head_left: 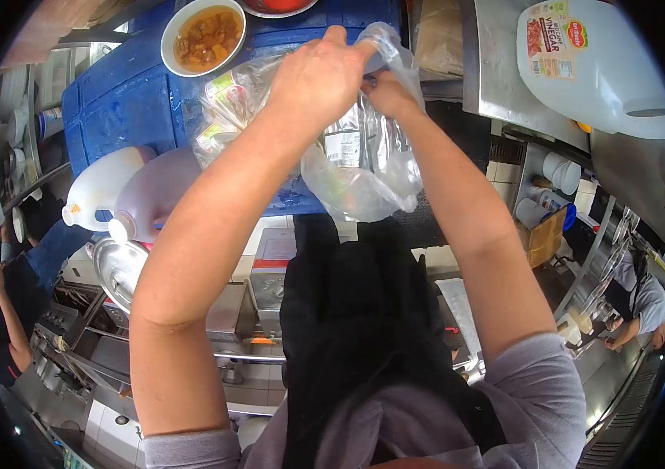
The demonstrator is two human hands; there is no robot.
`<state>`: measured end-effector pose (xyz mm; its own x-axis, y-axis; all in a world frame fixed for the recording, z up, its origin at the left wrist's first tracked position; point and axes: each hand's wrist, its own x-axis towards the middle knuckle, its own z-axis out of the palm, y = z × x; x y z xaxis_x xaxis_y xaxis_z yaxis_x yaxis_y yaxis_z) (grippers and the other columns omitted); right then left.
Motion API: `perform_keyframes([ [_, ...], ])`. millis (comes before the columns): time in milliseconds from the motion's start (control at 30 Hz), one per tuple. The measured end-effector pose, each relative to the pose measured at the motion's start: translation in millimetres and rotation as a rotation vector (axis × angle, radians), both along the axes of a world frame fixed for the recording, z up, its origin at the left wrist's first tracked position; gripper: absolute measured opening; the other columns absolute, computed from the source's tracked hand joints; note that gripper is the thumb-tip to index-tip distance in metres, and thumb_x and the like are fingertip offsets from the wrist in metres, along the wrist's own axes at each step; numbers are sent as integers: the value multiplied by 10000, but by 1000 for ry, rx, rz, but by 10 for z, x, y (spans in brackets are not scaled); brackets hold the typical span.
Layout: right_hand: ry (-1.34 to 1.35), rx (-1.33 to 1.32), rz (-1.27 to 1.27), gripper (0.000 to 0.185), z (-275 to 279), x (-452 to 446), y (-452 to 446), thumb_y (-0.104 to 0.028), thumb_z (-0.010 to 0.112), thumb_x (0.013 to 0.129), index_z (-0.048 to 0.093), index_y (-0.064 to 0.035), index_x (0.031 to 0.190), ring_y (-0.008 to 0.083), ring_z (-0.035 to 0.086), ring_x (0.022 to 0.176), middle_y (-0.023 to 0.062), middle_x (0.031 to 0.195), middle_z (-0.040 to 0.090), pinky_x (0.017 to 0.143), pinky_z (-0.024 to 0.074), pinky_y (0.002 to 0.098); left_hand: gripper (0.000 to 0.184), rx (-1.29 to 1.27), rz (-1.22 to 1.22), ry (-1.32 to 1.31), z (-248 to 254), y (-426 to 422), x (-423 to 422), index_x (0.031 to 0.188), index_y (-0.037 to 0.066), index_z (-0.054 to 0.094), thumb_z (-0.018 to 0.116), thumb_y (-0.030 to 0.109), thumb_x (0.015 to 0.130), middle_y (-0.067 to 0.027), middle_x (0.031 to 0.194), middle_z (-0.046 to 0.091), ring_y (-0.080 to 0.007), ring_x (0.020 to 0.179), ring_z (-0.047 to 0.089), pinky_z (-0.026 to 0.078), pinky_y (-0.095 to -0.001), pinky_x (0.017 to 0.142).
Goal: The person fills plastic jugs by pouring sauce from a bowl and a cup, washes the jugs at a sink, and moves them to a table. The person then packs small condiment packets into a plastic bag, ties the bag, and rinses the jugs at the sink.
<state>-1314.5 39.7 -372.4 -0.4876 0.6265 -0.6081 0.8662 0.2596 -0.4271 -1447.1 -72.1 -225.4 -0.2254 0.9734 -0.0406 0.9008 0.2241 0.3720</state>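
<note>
A clear plastic bag (364, 184) with shiny silver packets (346, 144) inside lies at the near edge of the blue surface (121, 117). My left hand (323, 69) is closed on the upper part of the bag, its fingers bent over the plastic. My right hand (391, 92) is beside it, its fingertips inside or behind the bag's film; what they pinch is partly hidden. Just left of the bag are clear packages with green and red labels (227, 98). A white bowl of brown pieces in liquid (206, 37) stands beyond them.
Two plastic jugs (106, 184) lie at the left edge of the blue surface. A large vinegar jug (598, 70) is on the metal counter (496, 70) at the right. One person (12, 289) is at the far left, another (637, 289) at the far right.
</note>
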Motion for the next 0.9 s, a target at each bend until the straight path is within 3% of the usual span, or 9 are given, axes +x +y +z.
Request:
perform_keyframes([
  [67, 84, -140, -78, 452, 83, 7, -6, -268, 557, 912, 542, -34, 1298, 287, 570, 1166, 175, 1279, 585, 992, 430, 381, 416, -42, 7, -9, -89, -26, -29, 1183, 128, 593, 522, 8, 792, -183, 974, 579, -400, 852, 648, 537, -497, 730],
  [133, 317, -142, -343, 405, 101, 201, -25, -352, 573, 919, 599, -107, 1241, 231, 629, 987, 108, 1076, 681, 897, 484, 414, 448, -86, 14, -75, -146, -30, -11, 1219, 131, 570, 528, 9, 790, -197, 994, 585, -419, 867, 645, 536, -503, 753],
  [200, 413, -200, -247, 372, 198, 393, -158, -254, 554, 922, 581, -91, 1255, 277, 612, 1055, 139, 1156, 653, 942, 456, 422, 492, -101, 39, -105, -182, 7, 41, 1261, 144, 547, 529, 5, 789, -205, 1001, 582, -428, 866, 643, 535, -506, 760],
  [267, 452, 137, 98, 419, 370, 563, -500, -177, 553, 899, 529, -43, 1295, 361, 570, 1142, 215, 1270, 578, 1001, 418, 440, 538, -120, 54, -130, -114, 37, 90, 1302, 157, 524, 531, 2, 787, -213, 1008, 579, -437, 866, 641, 533, -509, 767],
  [400, 366, 461, -76, 520, 272, 807, -1074, -140, 564, 870, 442, 20, 1349, 429, 491, 1229, 286, 1346, 490, 1052, 377, 452, 441, -31, 119, -155, 84, 99, 60, 1296, 159, 521, 509, 100, 859, -247, 1101, 548, -440, 881, 654, 546, -503, 765],
  [467, 175, 236, -338, 612, 567, 741, -1095, -175, 594, 865, 366, 50, 1386, 433, 457, 1267, 306, 1362, 466, 1074, 362, 447, 470, 8, 121, -132, 123, 54, 3, 1313, 172, 512, 515, 90, 850, -241, 1092, 543, -442, 848, 656, 548, -506, 746],
  [600, -27, 86, -374, 588, 372, 535, -753, -379, 528, 922, 480, 46, 1325, 413, 532, 1199, 296, 1262, 560, 1037, 396, 441, 673, 48, -8, -137, 268, -125, 13, 1425, 242, 430, 531, 21, 798, -212, 1025, 537, -426, 798, 652, 540, -515, 720],
  [767, 227, 341, -178, 458, 628, -42, -453, -390, 516, 920, 623, -19, 1166, 404, 585, 1104, 232, 1179, 625, 969, 441, 453, 796, 310, 229, -200, 544, -659, -261, 1464, 119, 376, 504, -86, 706, -188, 943, 528, -374, 838, 561, 481, -450, 749],
  [900, 298, 554, 285, 298, 660, -441, -25, -244, 573, 863, 657, -58, 1080, 377, 601, 1058, 201, 1103, 652, 889, 500, 437, 814, 265, 329, -408, 879, -1184, 228, 1464, 53, 357, 484, -129, 682, -173, 941, 505, -336, 801, 550, 471, -405, 695],
])
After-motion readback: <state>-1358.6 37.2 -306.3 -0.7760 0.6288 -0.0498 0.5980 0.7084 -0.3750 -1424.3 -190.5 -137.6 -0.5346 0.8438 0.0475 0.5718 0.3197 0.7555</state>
